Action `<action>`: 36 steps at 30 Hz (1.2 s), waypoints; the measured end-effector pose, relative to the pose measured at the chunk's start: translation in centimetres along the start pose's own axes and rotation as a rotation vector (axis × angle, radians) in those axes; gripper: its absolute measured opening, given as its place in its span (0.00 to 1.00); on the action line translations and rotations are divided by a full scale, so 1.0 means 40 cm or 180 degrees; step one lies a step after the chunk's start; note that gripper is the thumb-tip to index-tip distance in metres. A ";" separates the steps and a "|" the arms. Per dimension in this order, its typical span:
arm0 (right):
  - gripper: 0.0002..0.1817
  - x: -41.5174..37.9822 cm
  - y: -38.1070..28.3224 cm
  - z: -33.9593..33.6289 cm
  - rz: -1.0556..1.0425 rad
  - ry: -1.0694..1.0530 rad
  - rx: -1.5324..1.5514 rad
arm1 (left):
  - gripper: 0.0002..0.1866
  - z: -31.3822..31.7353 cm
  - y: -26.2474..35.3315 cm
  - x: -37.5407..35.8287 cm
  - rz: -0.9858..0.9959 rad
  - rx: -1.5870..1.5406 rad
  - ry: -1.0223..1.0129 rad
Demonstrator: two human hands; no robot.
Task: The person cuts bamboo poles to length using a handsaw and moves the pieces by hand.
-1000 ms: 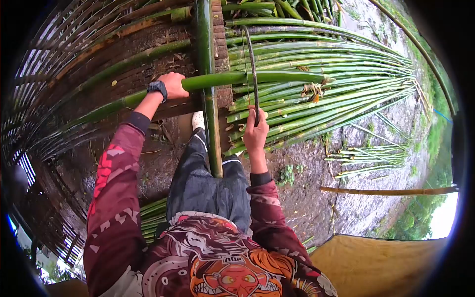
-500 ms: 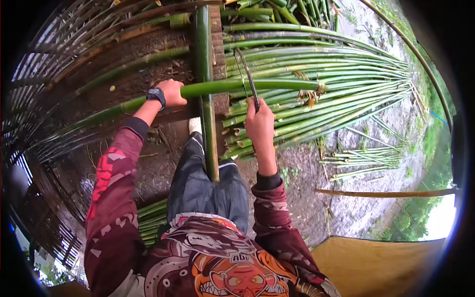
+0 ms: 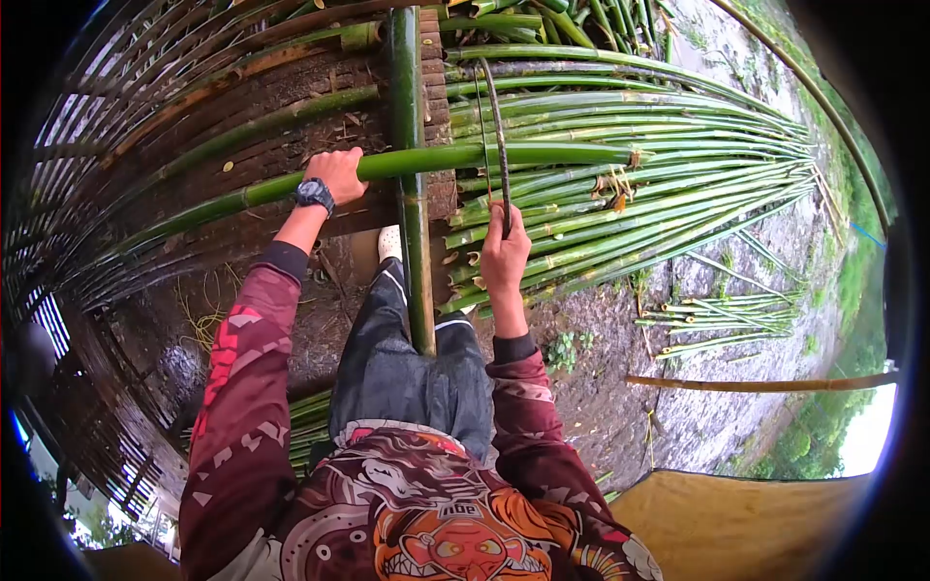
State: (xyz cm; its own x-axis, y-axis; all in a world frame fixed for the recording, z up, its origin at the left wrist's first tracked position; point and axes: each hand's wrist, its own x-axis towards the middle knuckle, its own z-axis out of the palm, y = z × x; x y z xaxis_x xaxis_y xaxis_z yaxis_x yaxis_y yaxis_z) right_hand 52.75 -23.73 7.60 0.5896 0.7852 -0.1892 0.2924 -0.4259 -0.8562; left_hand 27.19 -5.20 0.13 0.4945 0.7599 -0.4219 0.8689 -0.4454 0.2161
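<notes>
A long green bamboo pole [image 3: 436, 160] lies crosswise over a thick bamboo rail [image 3: 412, 232] that runs toward my legs. My left hand [image 3: 336, 177], with a watch on its wrist, is closed around the pole just left of the rail. In my right hand [image 3: 505, 250] is a bow saw [image 3: 500, 126] with a dark curved frame and a thin blade. Its frame and blade cross the pole right of the rail; how deep the blade sits, if at all, I cannot make out.
Many cut bamboo poles [image 3: 697, 150] fan out on the right, with more stacked at the top. A smaller bundle [image 3: 722, 320] lies on the wet ground. Dark slats [image 3: 107, 107] stand at the left, and a tan tarp [image 3: 736, 523] hangs lower right.
The bow saw has shifted away from my body and now stands straighter across the pole. My left hand keeps its grip; the pole's right end sits slightly higher in view.
</notes>
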 end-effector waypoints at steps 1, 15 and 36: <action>0.09 -0.003 0.003 -0.001 -0.0161 0.0052 -0.0137 | 0.20 -0.006 0.009 0.001 -0.0058 -0.0017 -0.0158; 0.12 -0.156 -0.136 -0.207 0.0442 -0.0408 -0.0571 | 0.22 0.000 -0.017 0.031 0.0103 0.0024 -0.0377; 0.16 -0.162 -0.101 -0.242 0.0606 -0.0435 -0.0522 | 0.22 -0.031 -0.033 0.075 0.0343 -0.0311 -0.0708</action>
State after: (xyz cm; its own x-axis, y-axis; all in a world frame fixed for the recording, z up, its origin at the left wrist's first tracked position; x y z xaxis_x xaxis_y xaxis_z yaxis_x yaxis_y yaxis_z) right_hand 55.04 -31.44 16.96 0.5420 0.7326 -0.4117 0.3105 -0.6298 -0.7120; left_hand 27.55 -1.72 -0.32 0.5763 0.5829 -0.5728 0.8150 -0.4621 0.3497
